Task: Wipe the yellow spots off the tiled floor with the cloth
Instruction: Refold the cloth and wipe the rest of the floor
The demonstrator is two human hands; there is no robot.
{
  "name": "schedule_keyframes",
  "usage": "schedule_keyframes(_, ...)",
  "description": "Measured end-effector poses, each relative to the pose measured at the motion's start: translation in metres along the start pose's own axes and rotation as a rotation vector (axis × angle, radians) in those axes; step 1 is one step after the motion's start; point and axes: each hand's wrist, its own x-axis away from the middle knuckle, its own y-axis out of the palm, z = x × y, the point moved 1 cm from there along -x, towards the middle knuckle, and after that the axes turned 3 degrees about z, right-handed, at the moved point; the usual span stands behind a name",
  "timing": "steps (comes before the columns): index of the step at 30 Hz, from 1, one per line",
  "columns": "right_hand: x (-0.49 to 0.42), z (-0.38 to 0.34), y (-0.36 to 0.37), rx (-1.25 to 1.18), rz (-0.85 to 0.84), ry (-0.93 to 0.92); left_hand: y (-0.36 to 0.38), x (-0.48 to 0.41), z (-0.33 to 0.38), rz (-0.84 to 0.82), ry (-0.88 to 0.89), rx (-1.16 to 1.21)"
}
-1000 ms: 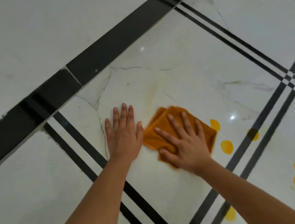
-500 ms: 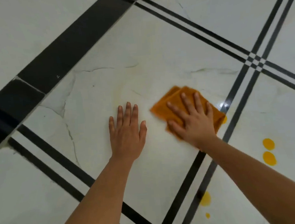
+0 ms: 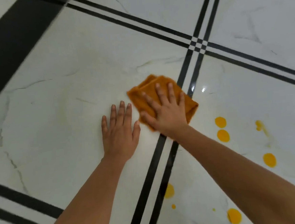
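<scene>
A folded orange cloth [image 3: 147, 87] lies on the white marble-look floor tile [image 3: 65, 127], over the edge of a double black stripe [image 3: 186, 73]. My right hand [image 3: 166, 114] presses flat on it, fingers spread. Beside it on the left, my left hand [image 3: 119, 131] rests flat on the bare tile and holds nothing. Two yellow spots [image 3: 220, 122] [image 3: 223, 135] sit just right of the cloth. Another yellow spot [image 3: 269, 160] and a yellow smear [image 3: 260, 126] lie further right. Several more yellow spots [image 3: 168, 191] [image 3: 234, 216] are nearer to me.
Pairs of thin black stripes [image 3: 149, 191] cross the floor and meet at a small grid [image 3: 198, 45]. A wide black band [image 3: 5, 43] runs along the upper left. A light glare [image 3: 203, 89] shines right of the cloth.
My right hand has slid the cloth to the right, over the spots that lay beside it and onto the double stripe. The view has shifted right, and more spots show.
</scene>
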Motion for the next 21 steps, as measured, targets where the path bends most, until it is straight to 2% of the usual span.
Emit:
schedule_keyframes(2,0.046,0.019,0.005,0.047,0.022,-0.184,0.002,-0.002,0.012,0.002,0.078,0.017)
schedule_keyframes(3,0.059,0.037,0.003,0.045,0.021,-0.195,0.004,0.000,0.019,0.003,0.117,0.015)
schedule_keyframes(4,0.058,0.055,0.000,0.056,0.019,-0.163,0.005,0.003,0.024,-0.005,0.140,0.012)
schedule_keyframes(7,0.018,0.086,-0.014,0.007,-0.014,0.150,0.010,0.001,0.043,-0.030,0.153,-0.004)
schedule_keyframes(8,0.018,0.086,-0.014,0.003,0.004,0.201,0.010,-0.004,0.048,-0.027,0.148,-0.014)
schedule_keyframes(9,0.029,0.082,-0.012,-0.001,0.042,0.186,0.010,-0.008,0.051,-0.012,0.144,-0.018)
schedule_keyframes(12,0.109,0.093,0.000,0.026,0.050,-0.097,0.010,-0.014,0.073,0.014,0.166,-0.007)
schedule_keyframes(13,0.118,0.109,-0.001,0.043,0.040,-0.149,0.011,-0.013,0.079,0.013,0.177,-0.004)
schedule_keyframes(14,0.114,0.131,-0.005,0.059,0.048,-0.122,0.013,-0.011,0.088,0.012,0.194,-0.001)
schedule_keyframes(15,0.102,0.151,-0.009,0.065,0.070,-0.003,0.014,-0.009,0.097,0.007,0.216,0.007)
schedule_keyframes(18,0.095,0.194,-0.023,-0.055,0.104,0.566,0.020,-0.010,0.124,0.000,0.304,0.024)
schedule_keyframes(21,0.153,0.181,-0.011,-0.082,0.255,0.918,0.028,-0.013,0.146,-0.001,0.367,0.021)
